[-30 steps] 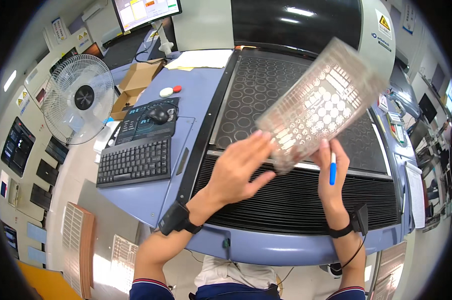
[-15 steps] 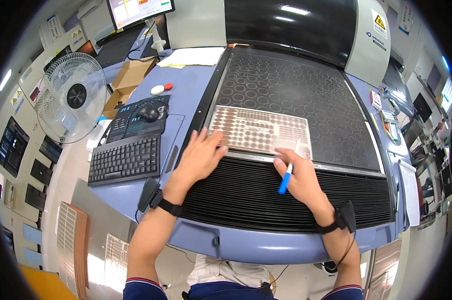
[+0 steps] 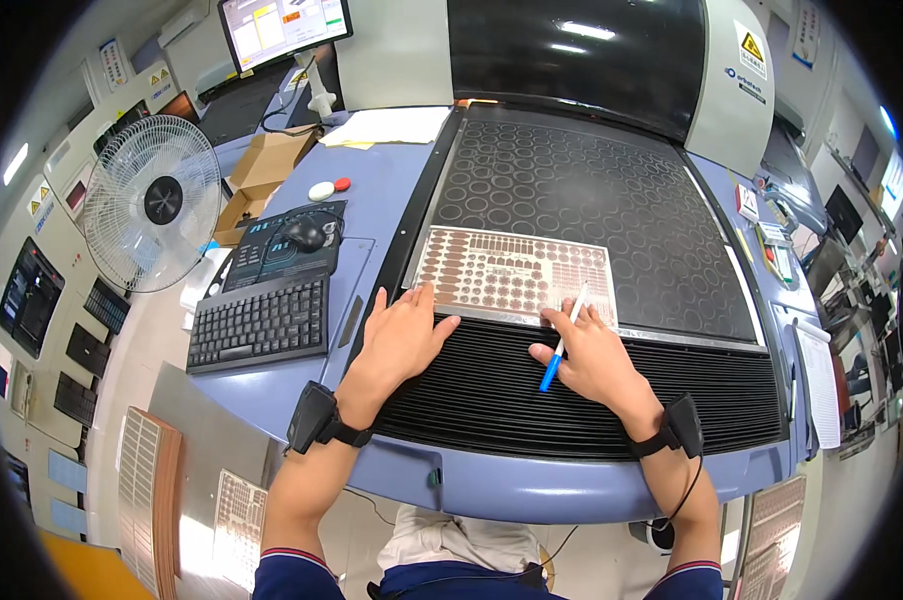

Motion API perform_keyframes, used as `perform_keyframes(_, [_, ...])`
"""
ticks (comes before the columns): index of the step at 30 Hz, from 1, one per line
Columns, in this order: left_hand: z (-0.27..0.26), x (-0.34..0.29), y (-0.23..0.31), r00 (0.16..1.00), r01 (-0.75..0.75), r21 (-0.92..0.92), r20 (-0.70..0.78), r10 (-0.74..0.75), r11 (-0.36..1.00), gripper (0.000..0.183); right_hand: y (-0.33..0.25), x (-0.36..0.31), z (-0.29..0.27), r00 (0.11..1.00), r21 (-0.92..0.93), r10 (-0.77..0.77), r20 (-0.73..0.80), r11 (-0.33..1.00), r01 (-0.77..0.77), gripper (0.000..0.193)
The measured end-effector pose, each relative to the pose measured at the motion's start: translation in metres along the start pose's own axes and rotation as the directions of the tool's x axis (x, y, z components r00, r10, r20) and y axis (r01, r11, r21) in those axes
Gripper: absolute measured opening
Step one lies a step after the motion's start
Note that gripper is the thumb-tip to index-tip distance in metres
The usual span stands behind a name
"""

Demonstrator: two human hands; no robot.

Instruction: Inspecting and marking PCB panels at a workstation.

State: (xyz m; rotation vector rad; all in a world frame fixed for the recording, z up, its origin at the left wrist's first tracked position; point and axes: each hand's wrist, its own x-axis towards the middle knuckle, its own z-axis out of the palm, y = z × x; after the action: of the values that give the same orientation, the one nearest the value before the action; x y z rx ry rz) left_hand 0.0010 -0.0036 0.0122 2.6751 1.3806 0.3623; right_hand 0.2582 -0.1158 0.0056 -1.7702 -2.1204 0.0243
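A thin rectangular circuit board panel (image 3: pixel 512 262) with rows of copper-coloured round and oval pads lies flat on a black machine bed (image 3: pixel 662 270) patterned with rings. My left hand (image 3: pixel 404 335) is open, its fingertips at the panel's near left corner. Between the thumb and fingers of my right hand (image 3: pixel 600 362) is a white marker pen (image 3: pixel 550 375) with a blue end, tilted so its white end reaches over the panel. The fingertips of that hand rest at the panel's near right edge.
Black ribbed bellows (image 3: pixel 472 390) span the front of the bed. To the left are a keyboard (image 3: pixel 260 325), a mouse (image 3: pixel 305 234), an open cardboard box (image 3: pixel 262 175) and a fan (image 3: pixel 157 205). A monitor (image 3: pixel 282 30) stands at the back left, and a notepad (image 3: pixel 817 380) hangs at the right.
The panel sits slightly nearer the bed's front edge. My right hand has come down onto its near edge, with the marker still held. My left fingers have drawn closer together at the corner.
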Motion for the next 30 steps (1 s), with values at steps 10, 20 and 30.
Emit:
perform_keyframes(10, [-0.066,-0.097,-0.053,0.923,0.217,-0.074,-0.308,-0.230,0.973,0.047,0.011,-0.003,0.003,0.999,0.090,-0.022,-0.049,0.996,0.027,0.053])
perform_keyframes(20, [-0.052,-0.154,-0.153,0.762,0.607,0.156,-0.395,-0.514,0.779,0.037,0.019,-0.002,0.021,0.975,0.056,-0.129,-0.182,0.988,0.141,0.056])
perform_keyframes(30, [-0.039,-0.053,0.008,0.872,-0.288,-0.112,-0.441,0.212,0.951,0.018,0.002,-0.005,0.009,0.986,0.292,0.040,-0.162,0.956,0.009,0.038])
